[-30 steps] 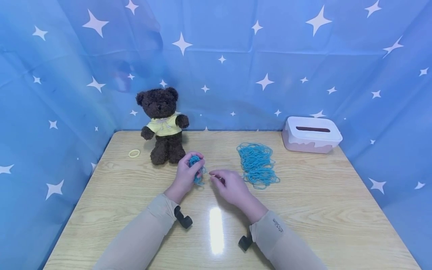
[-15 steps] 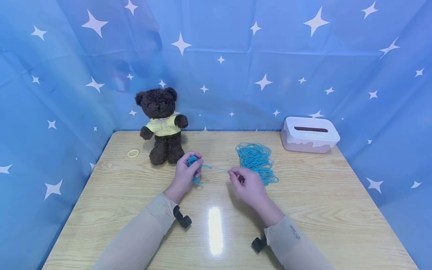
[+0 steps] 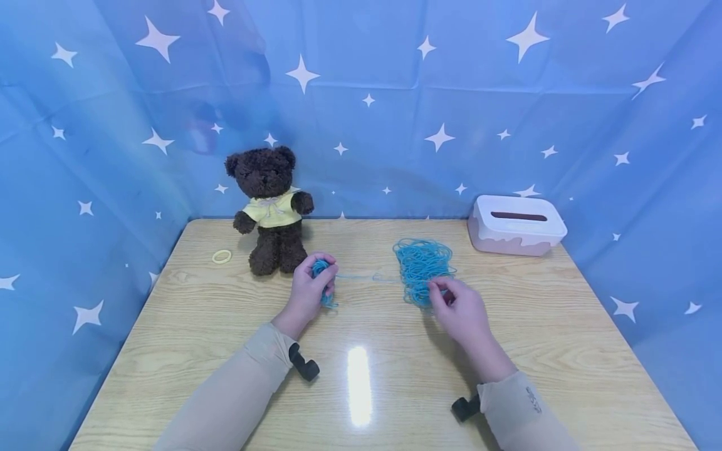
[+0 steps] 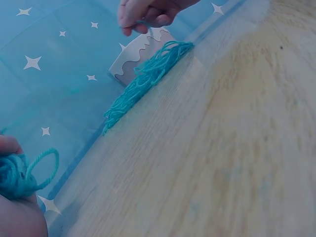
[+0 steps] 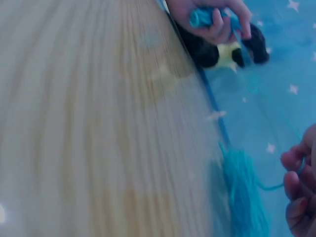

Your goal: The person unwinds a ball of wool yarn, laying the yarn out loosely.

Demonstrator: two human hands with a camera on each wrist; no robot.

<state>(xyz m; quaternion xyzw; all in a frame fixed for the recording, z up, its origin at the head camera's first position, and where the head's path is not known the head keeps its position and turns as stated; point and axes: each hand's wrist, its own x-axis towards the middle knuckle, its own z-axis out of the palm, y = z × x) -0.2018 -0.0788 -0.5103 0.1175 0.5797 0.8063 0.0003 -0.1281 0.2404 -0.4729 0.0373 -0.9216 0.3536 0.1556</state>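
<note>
My left hand (image 3: 309, 289) grips a small wound bundle of blue yarn (image 4: 14, 177), and a loose loop sticks out from it in the left wrist view. A thin strand stretches from that bundle across to my right hand (image 3: 461, 308), whose thumb and fingertips pinch it. Below and behind the right fingertips lies a loose, tangled pile of blue yarn (image 3: 422, 266) on the table. In the right wrist view the strand also runs from the right fingers (image 5: 292, 159) down toward the pile (image 5: 242, 197).
A brown teddy bear (image 3: 276, 247) in a yellow shirt stands just behind my left hand. To its left lies a pale yellow ring (image 3: 222, 257). A white and pink tissue box (image 3: 516, 227) sits at the back right of the wooden table (image 3: 564, 351). A starry blue curtain hangs behind.
My right hand has moved to the right, drawing the yarn strand out longer between the hands; it now overlaps the pile's front edge. The left hand stays nearly still with its bundle.
</note>
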